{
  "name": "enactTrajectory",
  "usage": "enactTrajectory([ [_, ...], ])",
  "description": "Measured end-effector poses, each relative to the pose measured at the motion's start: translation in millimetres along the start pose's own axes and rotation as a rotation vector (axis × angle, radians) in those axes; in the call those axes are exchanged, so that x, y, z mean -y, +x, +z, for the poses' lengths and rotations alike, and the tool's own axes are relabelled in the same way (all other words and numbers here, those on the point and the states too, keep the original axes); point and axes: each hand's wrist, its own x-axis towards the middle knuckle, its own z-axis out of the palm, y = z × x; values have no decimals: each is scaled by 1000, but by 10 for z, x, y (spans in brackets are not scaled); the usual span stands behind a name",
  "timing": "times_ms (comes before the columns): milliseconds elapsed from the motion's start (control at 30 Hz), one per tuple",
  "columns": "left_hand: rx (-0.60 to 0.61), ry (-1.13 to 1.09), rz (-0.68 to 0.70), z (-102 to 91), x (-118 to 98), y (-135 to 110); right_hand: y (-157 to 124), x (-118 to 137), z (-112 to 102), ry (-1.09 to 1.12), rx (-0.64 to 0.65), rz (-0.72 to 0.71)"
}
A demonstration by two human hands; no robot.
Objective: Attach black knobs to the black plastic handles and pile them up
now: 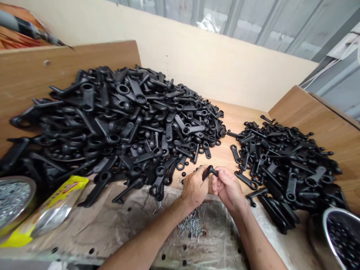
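Note:
Over the front of the bench, my left hand [194, 190] is closed around a black plastic crank handle [208, 171]. My right hand [230, 190] pinches at the handle's knob end, fingertips touching it; whether a small part is between them is hidden. Just below my hands lies a small heap of metal screws or pins [192, 226]. A few small black caps [183, 174] are scattered left of my left hand. Behind it rises a large pile of black crank handles [140, 123], and a smaller pile of handles [292, 161] lies to the right.
A bowl of metal pieces [14, 198] stands at the left front beside a yellow and silver packet [53, 210]. At the right front is a metal bowl of small black parts [326, 228]. Wooden side boards [317, 123] and a pale back board [202, 67] enclose the bench. A pointed tool [33, 30] hangs at upper left.

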Motion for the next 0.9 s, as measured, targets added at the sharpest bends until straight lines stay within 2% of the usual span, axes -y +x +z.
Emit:
enactTrajectory([
  [300,12,261,-38,-11,-27,15,6,-2,-15,-33,-25,-19],
  [500,-4,318,-15,-21,-7,25,-3,70,-30,-83,15,2],
  [700,17,336,-46,34,-32,2,-15,-18,20,-110,-92,-93],
  [900,-2,442,-15,126,18,7,-33,-116,0,-235,-249,-201],
])
